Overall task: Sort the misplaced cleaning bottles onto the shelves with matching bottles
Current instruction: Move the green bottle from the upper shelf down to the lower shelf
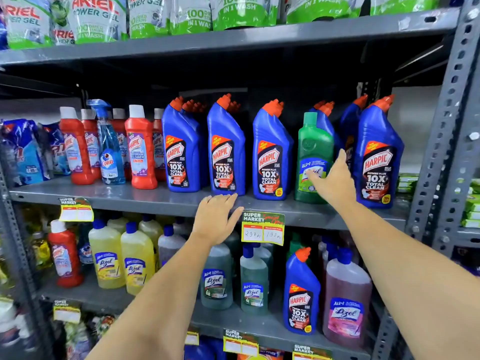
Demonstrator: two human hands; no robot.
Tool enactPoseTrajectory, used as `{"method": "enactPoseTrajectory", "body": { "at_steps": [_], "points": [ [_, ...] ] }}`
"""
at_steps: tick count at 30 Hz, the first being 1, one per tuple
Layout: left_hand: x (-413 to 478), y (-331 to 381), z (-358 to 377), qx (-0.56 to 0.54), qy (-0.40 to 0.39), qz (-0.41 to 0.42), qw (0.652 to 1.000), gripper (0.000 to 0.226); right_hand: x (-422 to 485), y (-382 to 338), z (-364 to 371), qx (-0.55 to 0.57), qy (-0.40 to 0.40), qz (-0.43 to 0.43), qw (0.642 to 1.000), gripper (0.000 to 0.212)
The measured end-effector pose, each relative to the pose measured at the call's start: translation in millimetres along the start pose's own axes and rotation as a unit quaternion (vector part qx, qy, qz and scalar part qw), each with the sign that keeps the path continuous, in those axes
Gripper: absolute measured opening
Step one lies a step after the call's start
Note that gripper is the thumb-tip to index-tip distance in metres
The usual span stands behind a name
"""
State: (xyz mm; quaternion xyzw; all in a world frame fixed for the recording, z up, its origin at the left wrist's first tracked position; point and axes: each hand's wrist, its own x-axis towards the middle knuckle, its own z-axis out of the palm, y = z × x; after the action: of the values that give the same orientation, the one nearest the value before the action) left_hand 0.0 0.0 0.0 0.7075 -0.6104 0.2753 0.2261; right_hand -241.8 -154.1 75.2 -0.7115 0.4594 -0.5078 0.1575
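We judge the sorting barely begun: our right hand (333, 178) reaches open-fingered, its grip empty, touching the green plastic Lizol bottle (313, 157) standing among blue Harpic bottles (226, 149) on the middle shelf (155, 198). Our left hand (215, 219) hovers open. Below, a blue Harpic bottle (301, 294) and a red bottle (65, 255) sit misplaced.

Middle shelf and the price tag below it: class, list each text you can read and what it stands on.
"HARPIC POWER PLUS 10X TOTAL CLEAN": blue angled-neck bottles.
"Colin": blue spray bottle.
"HARPIC BATHROOM CLEANER": red white-capped bottle.
"Lizol": green plastic bottle.
"SUPER MARKET", "297", "198": yellow price tag.
Smaller print: blurred.
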Motion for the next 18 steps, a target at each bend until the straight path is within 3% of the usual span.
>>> {"method": "enactPoseTrajectory", "body": {
  "at_steps": [3, 8, 18],
  "points": [
    [3.9, -2.9, 3.7, -0.004, 0.009, 0.01, 1.0, 0.049, 8.4, 8.6, 5.1, 0.092, -0.063, 0.03, 0.993, 0.08],
    [2.3, -3.8, 8.3, -0.01, 0.023, -0.007, 1.0, 0.041, 14.9, 22.8, 15.1, 0.094, -0.069, 0.028, 0.993, 0.065],
    [-4.6, 6.1, 14.9, -0.034, 0.084, -0.023, 0.996, 0.037, -6.7, 35.4, 10.6, 0.166, -0.024, -0.074, 0.983, 0.076]
  ]
}}
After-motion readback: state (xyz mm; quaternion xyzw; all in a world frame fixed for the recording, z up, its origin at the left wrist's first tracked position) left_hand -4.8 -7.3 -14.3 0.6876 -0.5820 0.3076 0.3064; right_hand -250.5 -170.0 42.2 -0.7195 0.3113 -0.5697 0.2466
